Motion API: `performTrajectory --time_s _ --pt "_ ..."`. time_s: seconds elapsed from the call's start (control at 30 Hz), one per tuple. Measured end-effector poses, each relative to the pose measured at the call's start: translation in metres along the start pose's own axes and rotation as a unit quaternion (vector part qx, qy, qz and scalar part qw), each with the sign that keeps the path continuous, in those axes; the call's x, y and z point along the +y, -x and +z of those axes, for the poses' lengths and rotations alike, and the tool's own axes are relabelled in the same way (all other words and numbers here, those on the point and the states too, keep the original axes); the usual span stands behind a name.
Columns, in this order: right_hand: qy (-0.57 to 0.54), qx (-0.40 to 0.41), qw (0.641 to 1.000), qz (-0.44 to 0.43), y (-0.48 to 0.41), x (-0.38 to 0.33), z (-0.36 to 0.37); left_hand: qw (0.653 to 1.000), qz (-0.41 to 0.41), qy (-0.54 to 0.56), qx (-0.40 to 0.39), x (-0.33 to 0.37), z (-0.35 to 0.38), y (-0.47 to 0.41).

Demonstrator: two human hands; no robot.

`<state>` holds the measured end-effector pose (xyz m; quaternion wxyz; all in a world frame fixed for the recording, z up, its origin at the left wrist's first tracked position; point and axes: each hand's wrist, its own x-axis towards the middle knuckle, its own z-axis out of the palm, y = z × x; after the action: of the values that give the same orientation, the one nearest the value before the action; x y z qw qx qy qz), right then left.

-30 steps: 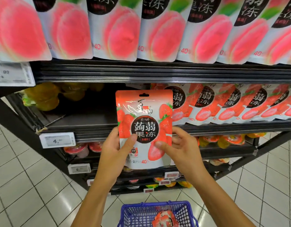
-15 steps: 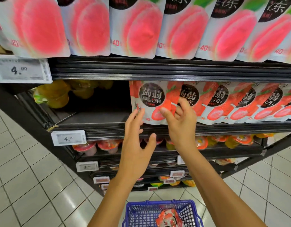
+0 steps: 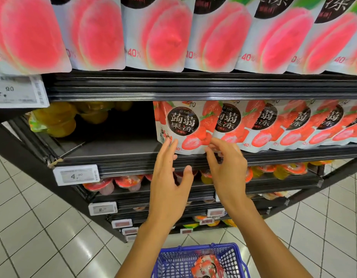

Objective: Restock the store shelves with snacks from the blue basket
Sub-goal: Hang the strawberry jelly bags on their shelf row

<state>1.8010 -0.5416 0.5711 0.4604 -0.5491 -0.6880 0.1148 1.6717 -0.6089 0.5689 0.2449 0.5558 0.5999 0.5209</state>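
Note:
A red-and-white strawberry jelly pouch stands upright on the middle shelf, leftmost in a row of matching pouches. My left hand is in front of the pouch's lower left corner, fingers straight, tips at or touching its bottom edge. My right hand hovers at its lower right corner with fingers loosely bent, holding nothing. The blue basket sits on the floor below, with another strawberry pouch inside.
Peach pouches hang over the top shelf edge. Yellow jelly cups sit at the middle shelf's left, with bare shelf between them and the pouches. Lower shelves hold jelly cups. Price tags line the edges. White tiled floor.
The pouch, held in both hands before the shelf a second ago, now stands on the middle shelf. Both hands have let go and drawn back slightly to its lower edge.

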Motion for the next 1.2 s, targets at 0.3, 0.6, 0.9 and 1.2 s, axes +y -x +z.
performTrajectory --time_s 0.3,0.6,0.9,1.2 --pt "0.041 0.051 0.997 0.041 0.0 0.0 -0.003 0.999 -0.024 0.033 0.005 0.004 0.003 -0.002" --pt "-0.052 0.062 0.994 0.075 0.028 0.024 -0.018 0.996 -0.016 0.072 0.047 0.0 0.013 0.013" --pt "0.129 -0.205 0.943 0.228 0.147 0.158 -0.04 0.967 -0.235 0.096 0.014 -0.09 0.097 0.108" --pt "0.124 -0.375 0.855 0.336 0.279 0.326 -0.039 0.893 -0.448 0.034 0.008 -0.226 0.22 0.246"
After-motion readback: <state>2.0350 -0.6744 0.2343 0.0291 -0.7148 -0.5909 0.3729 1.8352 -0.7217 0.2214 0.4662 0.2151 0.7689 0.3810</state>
